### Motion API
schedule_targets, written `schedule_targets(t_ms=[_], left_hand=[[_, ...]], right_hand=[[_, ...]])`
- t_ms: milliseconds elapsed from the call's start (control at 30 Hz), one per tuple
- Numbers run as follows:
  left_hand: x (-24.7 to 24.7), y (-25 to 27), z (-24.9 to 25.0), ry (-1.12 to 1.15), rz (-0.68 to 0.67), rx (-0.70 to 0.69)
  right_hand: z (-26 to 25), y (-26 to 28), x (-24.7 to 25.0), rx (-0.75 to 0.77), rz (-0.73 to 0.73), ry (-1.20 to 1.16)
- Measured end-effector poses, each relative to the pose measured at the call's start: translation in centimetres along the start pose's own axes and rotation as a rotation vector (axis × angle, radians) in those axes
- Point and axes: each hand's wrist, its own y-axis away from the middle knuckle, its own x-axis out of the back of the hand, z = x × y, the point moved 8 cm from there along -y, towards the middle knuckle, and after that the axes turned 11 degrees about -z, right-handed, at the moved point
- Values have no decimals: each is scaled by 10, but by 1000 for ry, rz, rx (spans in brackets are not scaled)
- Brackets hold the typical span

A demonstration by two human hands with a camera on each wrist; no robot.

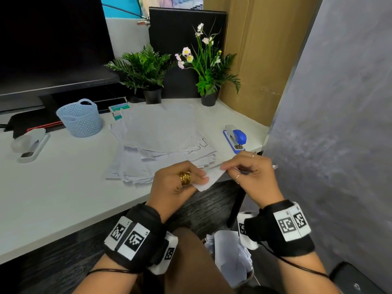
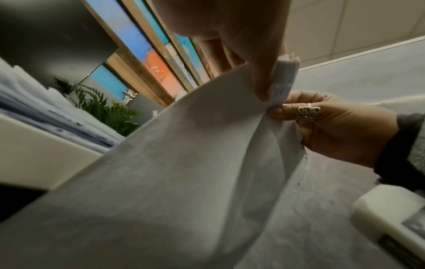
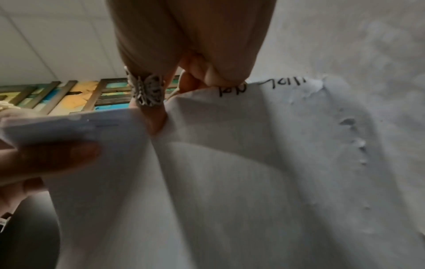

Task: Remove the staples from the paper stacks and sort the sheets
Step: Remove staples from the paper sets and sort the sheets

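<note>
Grip: small paper stack (image 1: 209, 177) pinched at its corner by left hand (image 1: 176, 183) and right hand (image 1: 252, 172), held off the counter (image 1: 63, 187) edge | staple not discernible | loose sheets (image 1: 161, 143) piled beyond | Risk: corner torn if sheets are pulled apart sharply.

White sheets (image 1: 209, 177) pinched above desk-edge pile (image 1: 161, 151)

Right hand (image 3: 184, 54) pinches paper (image 3: 230, 182) (handwriting visible).

White desk (image 1: 53, 187), grey wall (image 1: 339, 102), dark floor (image 1: 53, 262).
</note>
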Motion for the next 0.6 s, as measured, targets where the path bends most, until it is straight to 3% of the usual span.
schedule_targets(t_ms=[300,367,433,500,533,600], left_hand=[[-13,3,20,81,12,-36],[-17,3,15,125,33,12],[-22,4,5,178,71,68],[-35,7,-7,224,80,141],[-42,9,-14,245,69,179],[-57,14,-26,247,17,231]], right_hand=[[-25,23,21,37,45,101],[-20,25,16,-54,-107,238],[-5,33,-1,-221,-431,525],[15,48,-8,-375,-657,705],[23,55,-9,-440,-698,692],[36,67,-7,-518,-647,552]])
